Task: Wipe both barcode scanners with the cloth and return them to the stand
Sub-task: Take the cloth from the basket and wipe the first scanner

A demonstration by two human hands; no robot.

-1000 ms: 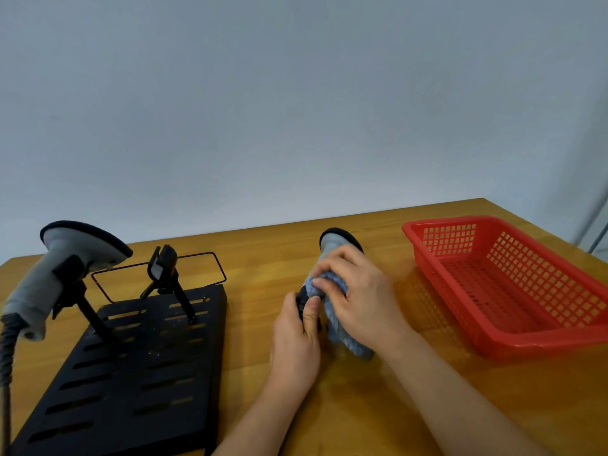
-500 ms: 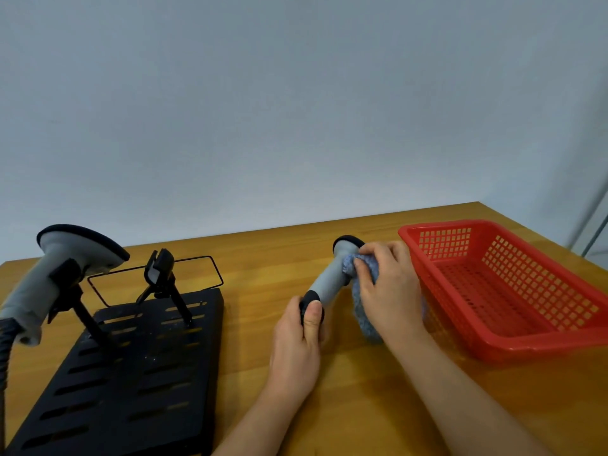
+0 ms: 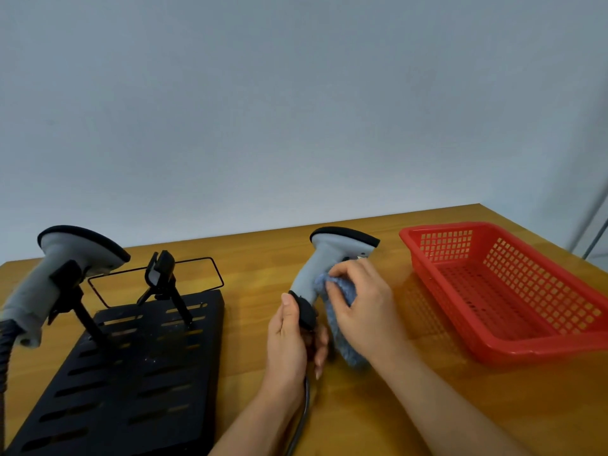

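A grey barcode scanner [image 3: 324, 258] with a black cap is held above the wooden table, head up and pointing right. My left hand [image 3: 289, 340] grips its black base, where a cable leaves downward. My right hand [image 3: 362, 304] presses a blue fluffy cloth [image 3: 342, 324] against the scanner's handle. A second grey scanner [image 3: 56, 274] sits in the left holder of the black slotted stand [image 3: 131, 373]. The stand's right holder [image 3: 163, 278] is empty.
A red plastic basket [image 3: 506, 291] sits at the right, close to my right hand, and looks empty. A black wire frame [image 3: 158, 278] lies behind the stand. The table's far edge meets a plain wall.
The scanner has turned so its head now shows fully, pointing right. My right hand with the cloth slid from the head down to the handle.
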